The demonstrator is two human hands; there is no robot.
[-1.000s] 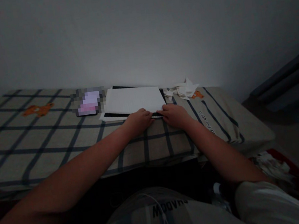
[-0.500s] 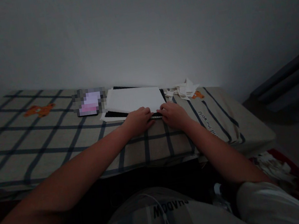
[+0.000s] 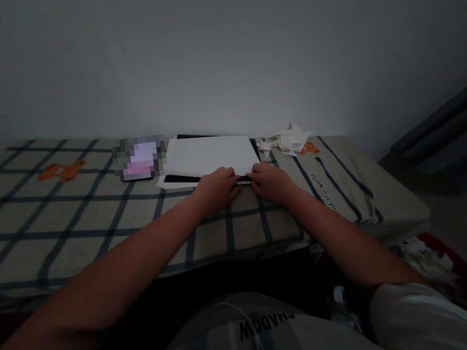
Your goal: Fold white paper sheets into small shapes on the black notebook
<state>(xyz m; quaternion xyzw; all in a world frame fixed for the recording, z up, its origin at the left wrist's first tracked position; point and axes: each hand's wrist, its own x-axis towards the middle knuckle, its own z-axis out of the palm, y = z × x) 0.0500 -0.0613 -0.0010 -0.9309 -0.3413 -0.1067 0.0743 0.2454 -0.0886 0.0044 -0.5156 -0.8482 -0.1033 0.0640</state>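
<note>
Dim room, head view, looking down over a bed (image 3: pixel 92 216) covered in a beige sheet with dark blue checks and small orange bear prints. Both bare hands out ahead at the near edge of a white sheet of paper (image 3: pixel 209 156), close together, almost meeting. Left hand (image 3: pixel 217 187) palm down, fingers (image 3: pixel 228 173) curled loosely over the paper's near edge, tips resting on it; pinching or merely pressing, impossible to tell in this light. Right hand (image 3: pixel 271 181) likewise palm down just beside it, fingers (image 3: pixel 257 170) bent at the paper's near right corner, touching the edge; grip equally unclear. Paper lying flat on top of a dark flat board (image 3: pixel 176 178), the board's black edge showing along the near left side and at the far right corner. All of this pushed up near the pale wall (image 3: pixel 216 45) at the far side of the bed.

To the left of the paper, just beside it, a blurred-out pink and white patch (image 3: pixel 139 158). To the right, near the wall, a small heap of white paper scraps (image 3: pixel 286 138), apart from the right hand. Down at the lower right, beyond the bed's corner, a red container (image 3: pixel 438 263) holding crumpled white stuff. At the bottom, a light shirt with a thin white cord (image 3: pixel 255 338) running down it.
</note>
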